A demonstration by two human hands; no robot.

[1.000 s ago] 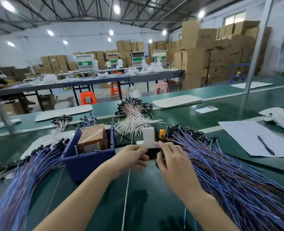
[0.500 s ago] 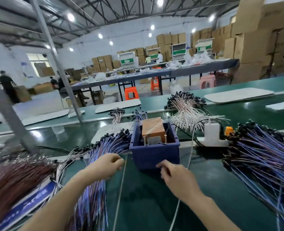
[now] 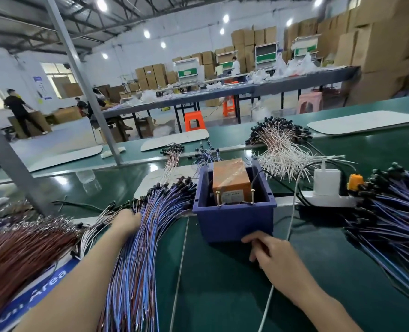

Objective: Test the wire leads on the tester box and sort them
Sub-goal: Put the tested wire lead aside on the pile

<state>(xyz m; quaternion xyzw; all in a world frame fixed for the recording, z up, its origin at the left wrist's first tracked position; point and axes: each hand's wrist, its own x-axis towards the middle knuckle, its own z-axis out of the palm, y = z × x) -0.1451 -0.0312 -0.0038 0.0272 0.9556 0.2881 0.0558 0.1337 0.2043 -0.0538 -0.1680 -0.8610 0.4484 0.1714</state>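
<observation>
The tester box (image 3: pixel 231 179), orange-brown and wrapped in tape, stands in a blue bin (image 3: pixel 234 224) with two metal posts at its front. Left of the bin lies a long pile of blue and purple wire leads (image 3: pixel 150 236). My left hand (image 3: pixel 126 222) reaches onto this pile, its fingers curled down among the leads, fingertips hidden. My right hand (image 3: pixel 270 257) rests on the green table in front of the bin, fingers loosely bent, index tip at the bin's base, holding nothing. A second blue-purple pile (image 3: pixel 390 226) lies to the right.
Brown leads (image 3: pixel 18 252) are heaped at the far left over a blue sign. White and pink leads (image 3: pixel 282 149) lie behind the bin. A white power strip with a charger (image 3: pixel 325 185) sits right of the bin; its white cable (image 3: pixel 292 224) runs down past my right hand. A grey post (image 3: pixel 11 168) rises at left.
Both hands left the spot in front of the power strip. My left hand swung left to the blue-purple pile; my right hand dropped to the table before the bin. The view turned left.
</observation>
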